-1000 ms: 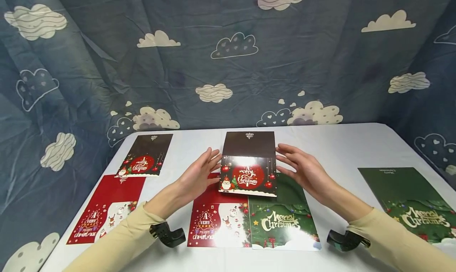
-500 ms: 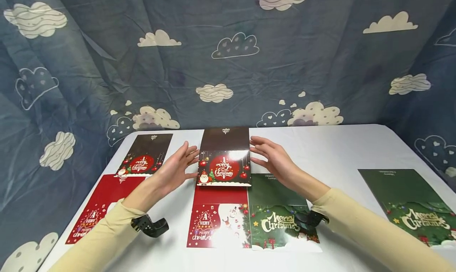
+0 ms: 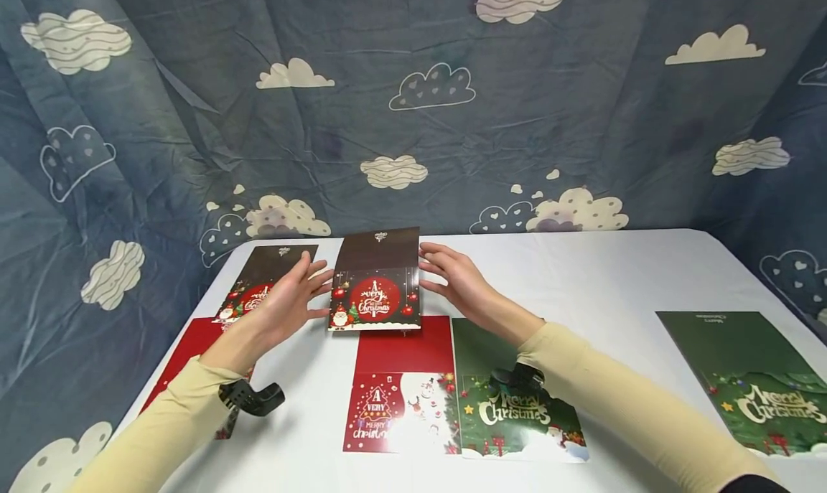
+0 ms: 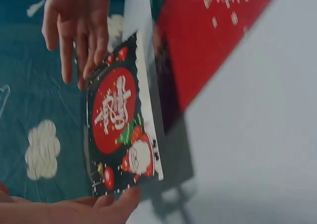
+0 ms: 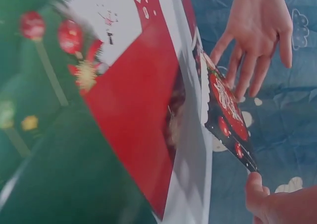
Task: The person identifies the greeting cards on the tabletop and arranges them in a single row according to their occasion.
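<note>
A black Christmas card (image 3: pixel 375 296) with a red circle and a small Santa is held above the table between my two hands. My left hand (image 3: pixel 281 310) touches its left edge with spread, fairly straight fingers. My right hand (image 3: pixel 461 281) touches the opposite edge the same way. In the left wrist view, the left thumb (image 4: pixel 130 198) lies at the card's lower corner. Below the card lies a red card (image 3: pixel 375 407), with a green card (image 3: pixel 520 414) beside it. Another black card (image 3: pixel 271 263) lies at the back left, partly hidden by my left hand.
A second red card (image 3: pixel 194 342) lies at the left, largely hidden by my left forearm. Another green card (image 3: pixel 743 378) lies at the right. All rest on a white table (image 3: pixel 614 278) before a cloud-print blue cloth (image 3: pixel 362 127).
Both hands have carried the black card leftward, from over the meeting red and green cards toward the back-left black card. The cards on the table have stayed put.
</note>
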`<action>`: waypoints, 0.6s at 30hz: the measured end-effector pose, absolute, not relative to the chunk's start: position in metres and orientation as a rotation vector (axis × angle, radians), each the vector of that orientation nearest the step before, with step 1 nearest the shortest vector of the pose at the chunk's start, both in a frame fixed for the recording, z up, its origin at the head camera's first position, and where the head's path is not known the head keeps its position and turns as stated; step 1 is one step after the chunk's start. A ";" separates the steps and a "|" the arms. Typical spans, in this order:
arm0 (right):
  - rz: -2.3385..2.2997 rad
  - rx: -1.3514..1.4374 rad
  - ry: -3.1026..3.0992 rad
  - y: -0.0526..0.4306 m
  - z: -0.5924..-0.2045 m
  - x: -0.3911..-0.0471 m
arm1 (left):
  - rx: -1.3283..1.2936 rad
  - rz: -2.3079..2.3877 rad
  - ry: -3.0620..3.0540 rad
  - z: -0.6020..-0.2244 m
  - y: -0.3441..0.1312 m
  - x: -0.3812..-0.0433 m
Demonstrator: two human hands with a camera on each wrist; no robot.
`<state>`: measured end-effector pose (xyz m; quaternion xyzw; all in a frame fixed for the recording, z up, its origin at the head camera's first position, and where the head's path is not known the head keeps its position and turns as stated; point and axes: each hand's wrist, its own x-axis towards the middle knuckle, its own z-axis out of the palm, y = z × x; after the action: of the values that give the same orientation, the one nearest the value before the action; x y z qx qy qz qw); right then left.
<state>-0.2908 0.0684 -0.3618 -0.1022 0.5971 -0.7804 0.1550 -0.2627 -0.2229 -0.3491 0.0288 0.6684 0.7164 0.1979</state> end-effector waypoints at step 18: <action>-2.223 -0.174 1.667 0.012 -0.382 -0.338 | -0.158 1.887 2.085 -0.357 -0.253 -0.296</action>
<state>-0.3378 0.0119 -0.3821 -0.0615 0.5893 -0.7857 0.1779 -0.2959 -0.2533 -0.3568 -0.0555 0.7306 0.6610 0.1620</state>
